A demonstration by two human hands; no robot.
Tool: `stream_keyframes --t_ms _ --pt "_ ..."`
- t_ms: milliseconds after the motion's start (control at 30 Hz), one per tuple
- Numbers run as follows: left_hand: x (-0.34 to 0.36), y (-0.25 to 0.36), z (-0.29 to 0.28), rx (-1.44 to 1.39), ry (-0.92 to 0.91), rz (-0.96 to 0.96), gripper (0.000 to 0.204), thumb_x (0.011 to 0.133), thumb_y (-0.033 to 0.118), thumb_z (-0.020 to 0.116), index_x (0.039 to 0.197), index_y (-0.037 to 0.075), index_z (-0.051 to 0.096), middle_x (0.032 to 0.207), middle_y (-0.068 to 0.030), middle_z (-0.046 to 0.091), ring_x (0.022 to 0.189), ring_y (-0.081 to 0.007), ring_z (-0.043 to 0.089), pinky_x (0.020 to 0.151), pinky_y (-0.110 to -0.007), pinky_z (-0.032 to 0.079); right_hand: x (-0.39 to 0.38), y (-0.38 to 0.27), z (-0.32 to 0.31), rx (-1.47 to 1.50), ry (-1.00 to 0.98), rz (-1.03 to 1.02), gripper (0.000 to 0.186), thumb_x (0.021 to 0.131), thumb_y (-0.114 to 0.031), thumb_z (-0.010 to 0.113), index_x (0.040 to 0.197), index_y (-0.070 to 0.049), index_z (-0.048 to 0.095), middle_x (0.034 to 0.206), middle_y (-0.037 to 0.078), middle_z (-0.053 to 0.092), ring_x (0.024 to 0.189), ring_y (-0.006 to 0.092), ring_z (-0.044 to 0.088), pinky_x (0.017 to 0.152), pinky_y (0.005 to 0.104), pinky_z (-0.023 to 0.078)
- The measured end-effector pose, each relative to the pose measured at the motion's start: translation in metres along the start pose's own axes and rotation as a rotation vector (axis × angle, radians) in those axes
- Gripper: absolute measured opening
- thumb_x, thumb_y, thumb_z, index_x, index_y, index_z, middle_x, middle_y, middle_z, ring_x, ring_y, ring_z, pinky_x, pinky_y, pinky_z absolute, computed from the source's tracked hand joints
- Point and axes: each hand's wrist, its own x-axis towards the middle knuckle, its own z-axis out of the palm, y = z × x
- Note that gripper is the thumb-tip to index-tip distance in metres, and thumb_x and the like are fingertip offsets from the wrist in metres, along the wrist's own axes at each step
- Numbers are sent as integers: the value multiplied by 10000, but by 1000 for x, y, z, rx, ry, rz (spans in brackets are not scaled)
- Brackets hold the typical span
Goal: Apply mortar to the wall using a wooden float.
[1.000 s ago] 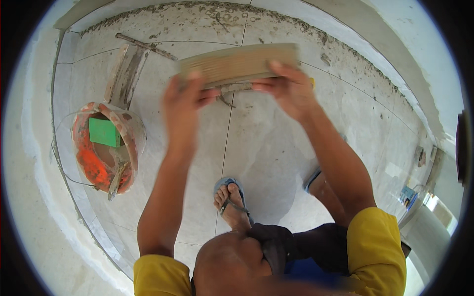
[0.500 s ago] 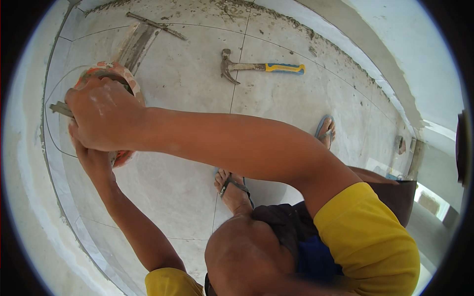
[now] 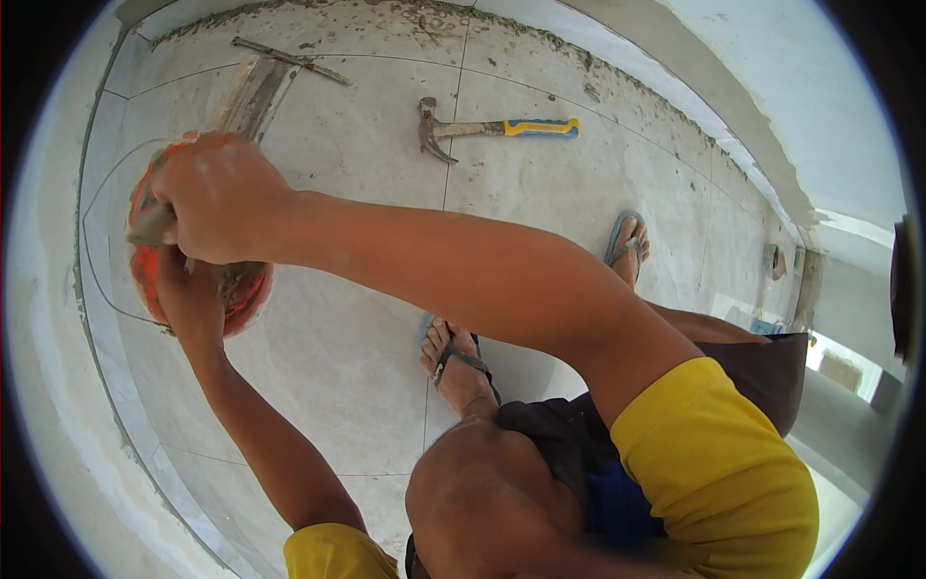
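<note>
Over an orange bucket (image 3: 253,307) at the left, my right hand (image 3: 220,198) is closed around a grey, cement-smeared flat piece (image 3: 149,224). One end of it sticks out to the left of my fist; motion blurs it and its exact kind is unclear. My left hand (image 3: 193,294) reaches up into the bucket's mouth, just beneath the right one. Its fingers are mostly hidden, so their grip does not show. Grey cement coats the bucket's inside, and its thin wire handle (image 3: 89,217) hangs out to the left.
A claw hammer (image 3: 497,128) with a yellow and blue handle lies on the tiled floor (image 3: 338,386). Behind the bucket are a cement-stained board (image 3: 256,101) and a thin bar (image 3: 291,60). Walls rise at left and right. My sandalled feet (image 3: 461,372) stand nearby.
My right hand has shifted slightly right and up, drawing the grey piece inward over the bucket. More of the bucket's orange side now shows. The whole view has shifted a little.
</note>
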Motion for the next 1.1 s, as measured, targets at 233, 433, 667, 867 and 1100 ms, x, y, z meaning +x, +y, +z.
stream_keyframes --t_ms 233,433,667,867,1100 --pt "9 56 17 37 77 259 335 889 183 623 1184 25 602 1001 -79 655 937 -187 584 857 -331 441 -10 45 -44 952 192 293 316 722 -194 789 892 27 641 778 92 658 701 156 624 621 323 518" --pt "23 130 95 161 -68 267 496 823 309 704 1223 42 581 1038 -99 654 902 -190 605 795 -323 469 -54 117 -154 973 601 617 271 850 -187 698 999 15 592 845 75 638 671 172 616 590 291 551" --pt "79 119 267 -709 -646 -235 615 949 381 550 1328 -73 379 1248 -187 542 1072 -277 603 900 -343 491 -97 220 -245 1010 1077 777 198 868 -88 635 1003 33 556 869 123 609 628 215 618 582 322 583" --pt "109 126 375 -958 -636 -398 328 978 172 504 1179 -84 466 1100 -170 568 1027 -277 609 970 -361 518 -119 291 -288 904 1064 833 247 882 -66 624 1062 73 530 914 140 595 757 237 617 678 310 565" --pt "141 131 426 -916 -597 -343 196 957 73 515 1066 -91 522 1043 -160 589 970 -248 614 930 -353 557 -116 338 -312 937 996 831 172 932 -176 585 989 -14 583 832 71 588 686 170 584 603 274 529"
